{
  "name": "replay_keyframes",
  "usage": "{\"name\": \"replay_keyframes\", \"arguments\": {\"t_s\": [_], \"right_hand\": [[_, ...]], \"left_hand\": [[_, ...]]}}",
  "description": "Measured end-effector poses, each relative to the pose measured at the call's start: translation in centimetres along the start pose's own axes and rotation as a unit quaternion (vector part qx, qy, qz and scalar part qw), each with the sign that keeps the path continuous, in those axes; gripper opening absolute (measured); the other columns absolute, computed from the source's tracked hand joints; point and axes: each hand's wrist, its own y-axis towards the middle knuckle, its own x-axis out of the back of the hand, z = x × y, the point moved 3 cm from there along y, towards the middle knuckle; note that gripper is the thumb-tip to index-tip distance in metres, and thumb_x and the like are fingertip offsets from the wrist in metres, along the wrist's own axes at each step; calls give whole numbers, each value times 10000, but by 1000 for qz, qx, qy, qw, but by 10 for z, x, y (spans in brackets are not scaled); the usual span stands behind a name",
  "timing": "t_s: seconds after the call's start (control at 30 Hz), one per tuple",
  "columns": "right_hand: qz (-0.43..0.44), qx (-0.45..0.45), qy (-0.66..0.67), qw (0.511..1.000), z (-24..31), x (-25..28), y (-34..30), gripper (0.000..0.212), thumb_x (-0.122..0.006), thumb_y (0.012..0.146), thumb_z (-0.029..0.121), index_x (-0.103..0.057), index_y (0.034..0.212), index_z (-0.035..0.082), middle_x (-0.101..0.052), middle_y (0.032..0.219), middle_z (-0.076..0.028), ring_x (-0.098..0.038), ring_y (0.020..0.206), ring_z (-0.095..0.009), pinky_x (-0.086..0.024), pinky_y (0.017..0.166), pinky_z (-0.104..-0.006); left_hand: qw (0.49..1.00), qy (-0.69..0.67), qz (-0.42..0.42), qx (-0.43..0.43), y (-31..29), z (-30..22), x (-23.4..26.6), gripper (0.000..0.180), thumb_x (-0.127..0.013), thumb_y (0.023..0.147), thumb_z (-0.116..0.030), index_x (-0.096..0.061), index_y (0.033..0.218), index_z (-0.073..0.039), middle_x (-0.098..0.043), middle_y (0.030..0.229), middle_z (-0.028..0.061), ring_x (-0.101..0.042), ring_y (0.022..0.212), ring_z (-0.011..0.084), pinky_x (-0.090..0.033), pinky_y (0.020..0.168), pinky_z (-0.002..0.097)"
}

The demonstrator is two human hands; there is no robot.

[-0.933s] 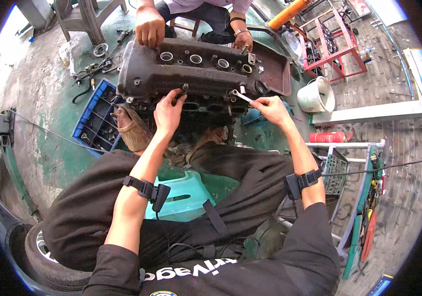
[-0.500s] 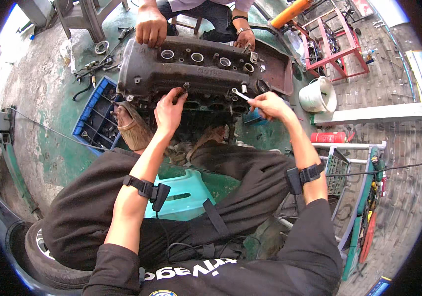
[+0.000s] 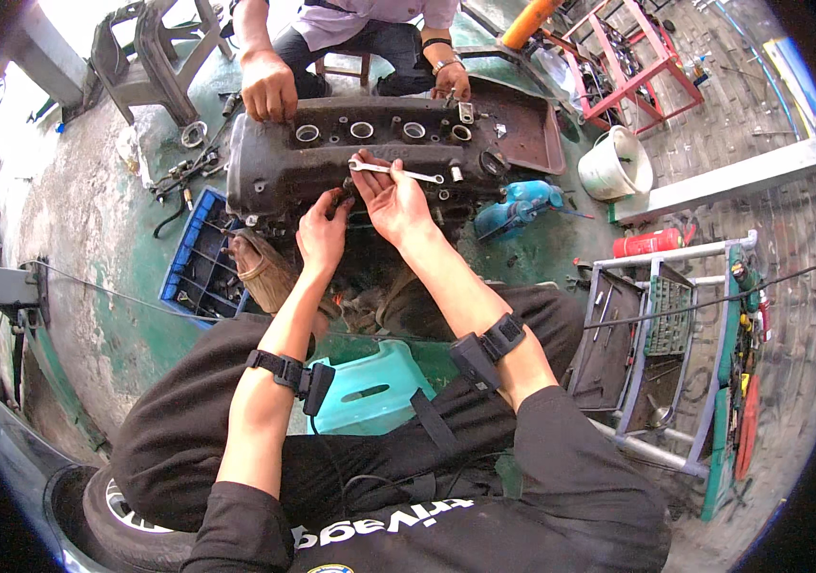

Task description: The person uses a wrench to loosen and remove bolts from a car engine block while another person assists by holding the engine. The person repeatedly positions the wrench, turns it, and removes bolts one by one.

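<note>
A dark engine with a black valve cover [image 3: 269, 170] lies in front of me. A row of round holes runs along its top. At the cover's near edge, my left hand [image 3: 323, 231] pinches at a small dark part that its fingertips mostly hide. Close beside it, my right hand [image 3: 396, 202] is turned palm up above the cover's near side. A silver combination wrench [image 3: 419, 175] lies across its fingers, held by the thumb. Opposite me, another person's hands rest at the cover's far edge, one hand [image 3: 269, 89] at the left and one hand [image 3: 451, 82] at the right.
Left of the engine stands a blue divided crate [image 3: 171, 272] with parts. Blue items [image 3: 522, 205] lie at its right, near a white bucket [image 3: 615, 164]. A red extinguisher [image 3: 654, 242] and a metal tool rack [image 3: 632, 441] stand at right. A turquoise stool [image 3: 370, 406] is between my legs.
My right hand has moved left with the wrench, from the engine's right side to beside my left hand, and turned palm up. My left hand stays at the cover's near edge.
</note>
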Motion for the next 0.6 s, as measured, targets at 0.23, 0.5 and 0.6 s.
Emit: {"name": "replay_keyframes", "arguments": {"t_s": [0.23, 0.5, 0.6], "right_hand": [[167, -177, -226, 943, 39, -11, -72, 329, -439, 965, 326, -569, 998, 26, -550, 678, -44, -541, 642, -200, -460, 663, -370], [-110, 66, -860, 494, 149, 42, -68, 423, -574, 867, 438, -702, 775, 46, -579, 566, -49, -511, 529, -120, -396, 515, -307], [-66, 97, -892, 437, 171, 44, -62, 413, -584, 844, 455, -714, 768, 70, -543, 526, -84, -526, 510, -160, -397, 514, -314]], "left_hand": [[999, -41, -5, 5, -4, -2, -2, 317, -618, 838, -307, -631, 1086, -109, -660, 892, 122, -635, 807, 276, -470, 713, 356], [998, -17, 31, 51, -4, -3, 1, 357, -633, 841, -293, -611, 1119, -71, -676, 970, 118, -639, 850, 193, -459, 761, 296], [999, -15, 14, 32, -4, -2, 0, 361, -636, 838, -303, -613, 1122, -82, -676, 985, 106, -639, 874, 182, -459, 769, 298]]}}
